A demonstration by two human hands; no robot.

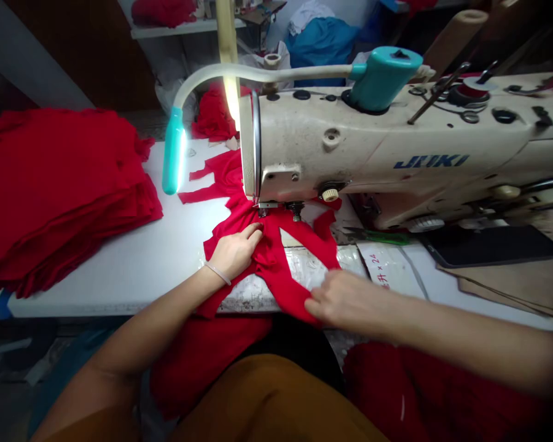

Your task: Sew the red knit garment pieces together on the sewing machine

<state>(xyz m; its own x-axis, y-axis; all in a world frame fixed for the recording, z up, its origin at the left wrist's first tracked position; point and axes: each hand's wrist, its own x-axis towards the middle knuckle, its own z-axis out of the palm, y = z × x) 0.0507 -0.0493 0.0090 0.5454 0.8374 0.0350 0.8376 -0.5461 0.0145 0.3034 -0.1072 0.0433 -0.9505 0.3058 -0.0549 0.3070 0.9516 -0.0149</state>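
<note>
A red fabric piece (276, 270) with several strip-like ends lies bunched under the head of the sewing machine (313, 147). Just in front of the presser foot (263, 212), my left hand (236, 253) presses down on the cloth, fingers together and fingertips gathered on it. My right hand (338, 299), somewhat blurred, pinches a strip of the same fabric near the table's front edge, with that strip stretched between the hand and the needle area. Some of the red cloth spreads out beyond the needle on the left. The fingertips' exact hold on the left is partly hidden.
A tall stack of red fabric (59, 190) sits on the white table (120, 270) at left. A lit turquoise lamp (172, 153) hangs beside the machine head. Green-handled scissors (387, 237) and a black tablet-like device (493, 244) lie right. More red cloth (424, 387) is below.
</note>
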